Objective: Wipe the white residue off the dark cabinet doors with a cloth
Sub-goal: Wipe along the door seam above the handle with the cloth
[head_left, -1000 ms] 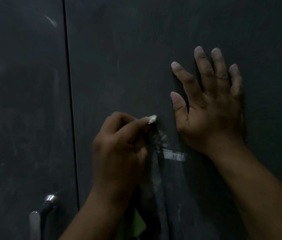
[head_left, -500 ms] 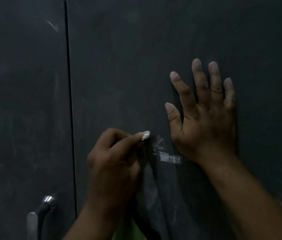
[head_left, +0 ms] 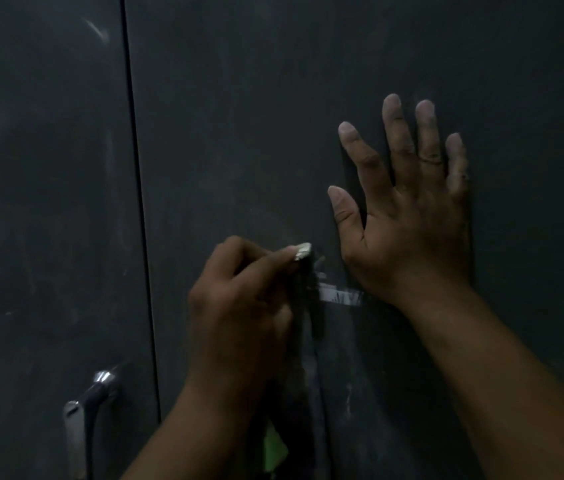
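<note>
Dim light covered two dark matte cabinet doors, which filled the whole view. The right door was the wider panel; the left door sat beyond a thin vertical seam and carried a chrome handle low down. Both panels showed faint pale smears, and a white strip of residue lay on the right door just below the right hand.

That hand was spread flat against the panel, fingers straight and apart, holding nothing. The left hand was curled, thumb and fingers pinching a dark cloth against the door just left of the strip; the cloth hung limp beneath the fist. A green patch showed below the wrist; what it was could not be told.

The cloth appeared light and soft, so a bunched grip near the working end would probably give firm pressure. The strip looked stuck fast and likely needed repeated rubbing.
</note>
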Available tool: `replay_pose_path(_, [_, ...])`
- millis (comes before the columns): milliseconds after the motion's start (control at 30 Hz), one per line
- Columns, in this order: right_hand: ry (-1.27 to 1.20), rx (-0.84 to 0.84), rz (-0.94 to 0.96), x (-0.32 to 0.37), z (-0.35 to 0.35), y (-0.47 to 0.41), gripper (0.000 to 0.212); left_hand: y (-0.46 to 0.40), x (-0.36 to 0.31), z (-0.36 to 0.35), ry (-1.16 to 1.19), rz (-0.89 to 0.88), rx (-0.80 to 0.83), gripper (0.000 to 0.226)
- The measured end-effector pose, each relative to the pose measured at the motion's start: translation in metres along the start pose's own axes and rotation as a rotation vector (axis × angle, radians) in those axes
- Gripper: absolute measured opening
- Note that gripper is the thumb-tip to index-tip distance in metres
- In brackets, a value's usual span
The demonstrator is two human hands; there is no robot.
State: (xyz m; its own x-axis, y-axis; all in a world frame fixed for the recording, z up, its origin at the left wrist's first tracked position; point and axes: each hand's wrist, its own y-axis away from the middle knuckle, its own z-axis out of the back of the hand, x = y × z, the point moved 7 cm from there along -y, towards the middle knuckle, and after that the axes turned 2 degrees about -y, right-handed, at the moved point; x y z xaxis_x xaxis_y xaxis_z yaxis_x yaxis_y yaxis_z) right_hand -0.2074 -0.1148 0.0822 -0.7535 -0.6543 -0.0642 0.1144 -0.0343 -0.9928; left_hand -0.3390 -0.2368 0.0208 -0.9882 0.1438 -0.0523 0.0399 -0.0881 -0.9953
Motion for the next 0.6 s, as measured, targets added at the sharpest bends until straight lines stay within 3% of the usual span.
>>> replay_pose_path(167, [-0.071, -0.055, 0.03, -0.008, 0.012, -0.007, 0.058, -0.042, 0.015, 0.019, -0.057, 0.088, -0.164, 0.015])
replay_pose_path(367, [0.001, -0.016, 0.079, -0.014, 0.009, -0.008, 0.061, -0.005, -0.017, -0.009, -0.023, -0.062, 0.051, 0.015])
replay_pose_path(433, [0.022, -0.03, 0.08, -0.012, 0.007, -0.006, 0.061, 0.011, -0.01, -0.009, 0.002, -0.032, 0.066, 0.025])
replay_pose_path(500, [0.023, -0.036, 0.08, -0.012, 0.006, -0.005, 0.061, 0.007, 0.004, -0.001, 0.01, 0.02, 0.02, 0.028])
replay_pose_path(600, [0.015, -0.046, 0.086, -0.012, 0.005, -0.005, 0.061, -0.022, 0.017, 0.013, -0.011, 0.069, -0.144, 0.016])
